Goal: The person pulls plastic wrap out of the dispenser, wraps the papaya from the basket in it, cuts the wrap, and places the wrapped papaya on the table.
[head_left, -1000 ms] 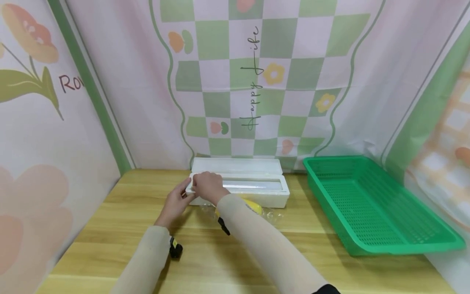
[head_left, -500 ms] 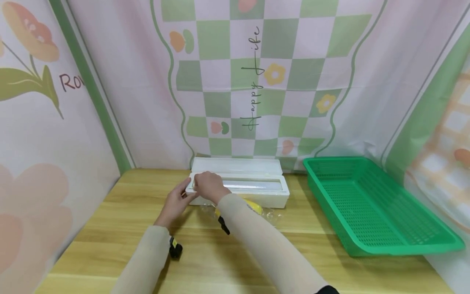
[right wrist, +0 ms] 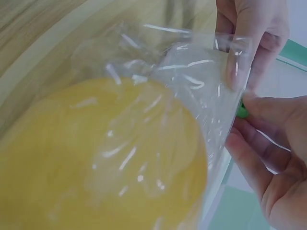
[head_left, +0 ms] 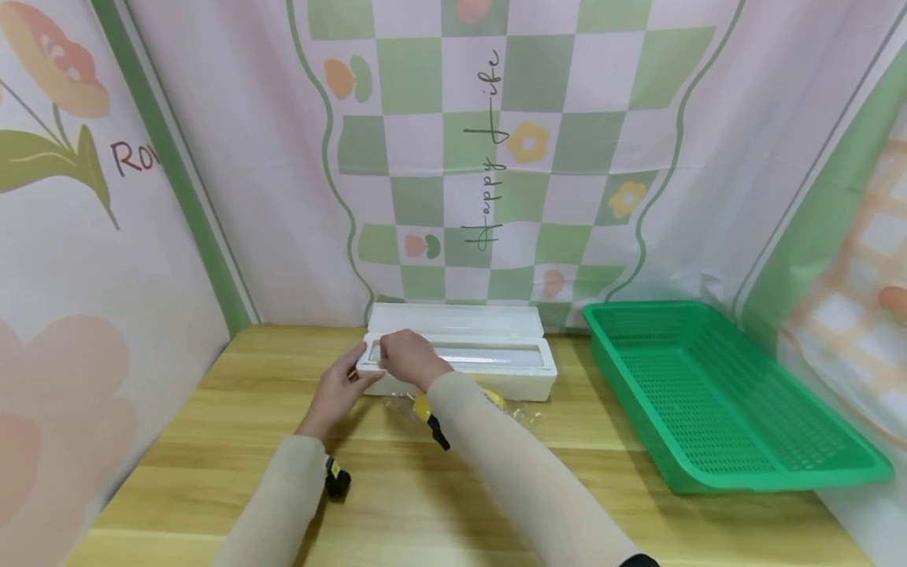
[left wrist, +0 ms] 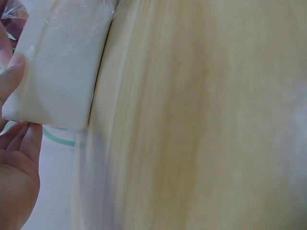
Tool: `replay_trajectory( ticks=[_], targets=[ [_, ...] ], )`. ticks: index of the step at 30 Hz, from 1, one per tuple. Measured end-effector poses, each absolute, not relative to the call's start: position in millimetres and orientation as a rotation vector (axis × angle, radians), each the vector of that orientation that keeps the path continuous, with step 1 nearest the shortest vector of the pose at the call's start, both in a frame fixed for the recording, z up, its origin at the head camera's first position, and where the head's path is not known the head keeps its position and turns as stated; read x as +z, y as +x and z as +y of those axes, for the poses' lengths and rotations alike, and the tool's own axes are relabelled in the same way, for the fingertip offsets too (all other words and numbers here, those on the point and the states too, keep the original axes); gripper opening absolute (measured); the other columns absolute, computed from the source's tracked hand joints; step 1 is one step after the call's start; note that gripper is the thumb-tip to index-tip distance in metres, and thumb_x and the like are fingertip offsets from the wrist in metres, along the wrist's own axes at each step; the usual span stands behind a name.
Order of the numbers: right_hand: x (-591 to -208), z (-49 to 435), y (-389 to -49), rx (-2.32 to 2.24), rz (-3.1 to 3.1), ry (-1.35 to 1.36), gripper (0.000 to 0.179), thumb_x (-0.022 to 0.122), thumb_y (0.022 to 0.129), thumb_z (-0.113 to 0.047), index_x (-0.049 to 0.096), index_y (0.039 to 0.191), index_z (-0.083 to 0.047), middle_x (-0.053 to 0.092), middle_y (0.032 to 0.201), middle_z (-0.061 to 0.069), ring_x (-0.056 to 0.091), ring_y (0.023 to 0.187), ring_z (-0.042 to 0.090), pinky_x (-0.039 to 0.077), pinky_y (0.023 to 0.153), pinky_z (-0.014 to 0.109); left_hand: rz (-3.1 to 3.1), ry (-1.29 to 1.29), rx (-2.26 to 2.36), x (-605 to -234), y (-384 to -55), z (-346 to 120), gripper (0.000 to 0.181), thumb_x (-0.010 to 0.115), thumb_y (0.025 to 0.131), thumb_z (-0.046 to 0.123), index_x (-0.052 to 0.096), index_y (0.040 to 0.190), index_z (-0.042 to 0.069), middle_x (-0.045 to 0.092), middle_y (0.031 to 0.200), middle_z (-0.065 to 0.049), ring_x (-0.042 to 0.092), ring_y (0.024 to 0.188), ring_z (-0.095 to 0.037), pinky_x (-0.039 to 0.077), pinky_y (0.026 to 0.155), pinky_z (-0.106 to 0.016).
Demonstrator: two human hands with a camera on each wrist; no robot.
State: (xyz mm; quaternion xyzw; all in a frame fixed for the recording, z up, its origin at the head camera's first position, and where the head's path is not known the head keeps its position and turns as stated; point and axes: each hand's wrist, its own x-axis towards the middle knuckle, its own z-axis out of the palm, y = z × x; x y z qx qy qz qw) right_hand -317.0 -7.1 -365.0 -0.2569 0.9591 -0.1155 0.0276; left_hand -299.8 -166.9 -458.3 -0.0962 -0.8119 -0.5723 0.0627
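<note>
A long white plastic wrap dispenser [head_left: 524,384] stands at the back of the table, its lid [head_left: 453,319] raised behind it and a pale roll [head_left: 496,358] inside. My left hand [head_left: 336,398] grips its left end, thumb on the front face and fingers round the end. At the box's top edge, near that end, my right hand [head_left: 413,358] pinches a small green slider [right wrist: 242,112], mostly hidden by my fingers. Clear film [right wrist: 192,81] hangs along the box front. Before the box lies a yellow rounded thing [right wrist: 96,158] under clear film; its kind cannot be told.
A green perforated plastic basket [head_left: 645,417] stands on the right of the wooden table [head_left: 397,512]. A patterned curtain [head_left: 475,142] hangs directly behind the box. My right forearm [head_left: 524,472] passes over part of the yellow thing.
My right hand has shifted slightly to the right along the box's top edge. My left hand stays on the left end, and the box has not visibly moved.
</note>
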Motion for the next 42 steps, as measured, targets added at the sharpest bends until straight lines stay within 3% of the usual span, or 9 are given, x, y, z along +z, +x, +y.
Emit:
replay_trajectory(
  ticks=[9, 21, 38, 42],
  targets=[
    [-365.9, -0.1, -319.5, -0.29, 2.999, -0.797, 0.014, 0.068, 0.097, -0.028, 0.073, 0.099, -0.015, 0.071, 0.095, -0.004, 0.064, 0.086, 0.014, 0.055, 0.074, 0.031, -2.438, -0.32, -1.734, -461.7, -301.9, -167.7, 0.072, 0.071, 0.094, 0.015, 0.034, 0.154, 0.002, 0.031, 0.159, -0.015, 0.041, 0.139, -0.03, 0.041, 0.107, -0.031],
    [-363.0, 7.0, -320.4, -0.203, 3.02, -0.698, 0.018, 0.067, 0.097, -0.037, 0.073, 0.103, -0.022, 0.071, 0.099, -0.008, 0.064, 0.091, 0.015, 0.052, 0.084, 0.044, -2.413, -0.331, -1.75, -461.8, -302.2, -165.0, 0.072, 0.07, 0.095, 0.017, 0.033, 0.155, 0.002, 0.031, 0.159, -0.019, 0.041, 0.138, -0.036, 0.041, 0.108, -0.038],
    [-367.4, 41.1, -324.1, -0.293, 2.97, -0.723, 0.016, 0.068, 0.096, -0.038, 0.074, 0.1, -0.023, 0.07, 0.102, -0.008, 0.061, 0.089, 0.012, 0.051, 0.083, 0.041, -2.452, -0.267, -1.697, -463.4, -301.6, -165.4, 0.071, 0.071, 0.094, 0.015, 0.035, 0.154, 0.003, 0.031, 0.159, -0.016, 0.039, 0.14, -0.032, 0.042, 0.108, -0.036],
    [-367.2, 49.8, -323.9, -0.296, 2.968, -0.708, 0.014, 0.069, 0.096, -0.036, 0.074, 0.095, -0.023, 0.068, 0.096, -0.009, 0.059, 0.086, 0.012, 0.051, 0.083, 0.041, -2.463, -0.259, -1.685, -462.6, -300.2, -165.2, 0.071, 0.07, 0.095, 0.017, 0.034, 0.155, 0.004, 0.031, 0.159, -0.016, 0.038, 0.141, -0.032, 0.041, 0.109, -0.037]
  ],
)
